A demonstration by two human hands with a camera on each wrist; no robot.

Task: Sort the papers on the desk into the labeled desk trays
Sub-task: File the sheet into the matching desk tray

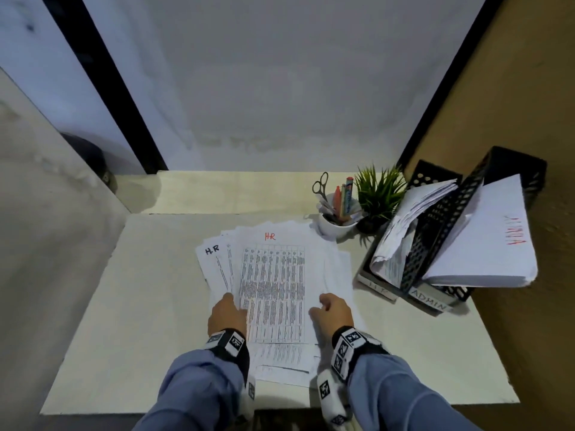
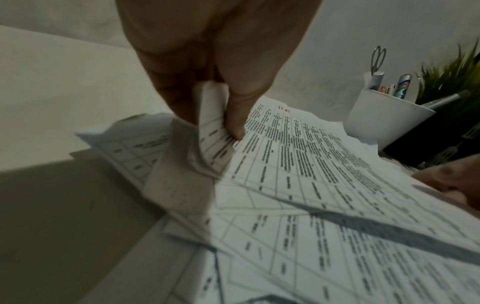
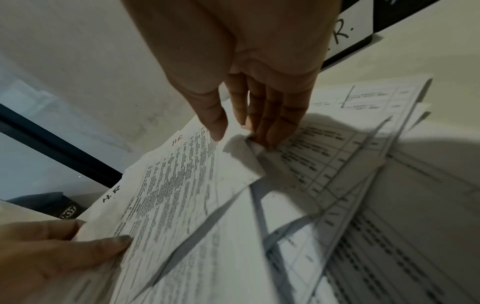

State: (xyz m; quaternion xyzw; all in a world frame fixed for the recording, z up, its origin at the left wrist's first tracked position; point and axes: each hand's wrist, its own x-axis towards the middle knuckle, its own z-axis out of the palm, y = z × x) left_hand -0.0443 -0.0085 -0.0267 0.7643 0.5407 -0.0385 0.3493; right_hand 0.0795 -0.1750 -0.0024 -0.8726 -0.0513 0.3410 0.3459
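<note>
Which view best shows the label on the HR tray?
The right wrist view: the HR tray's label reads "H.R." large and sharp there. The head view shows that label faint and small, beside the ADMIN tray. The left wrist view misses it.

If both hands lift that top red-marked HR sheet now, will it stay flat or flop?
Likely flop: the top HR sheet already curls where the left hand pinches its edge. The right hand only lifts a corner, so its middle may sag. Loose sheets beneath may slide.
</note>
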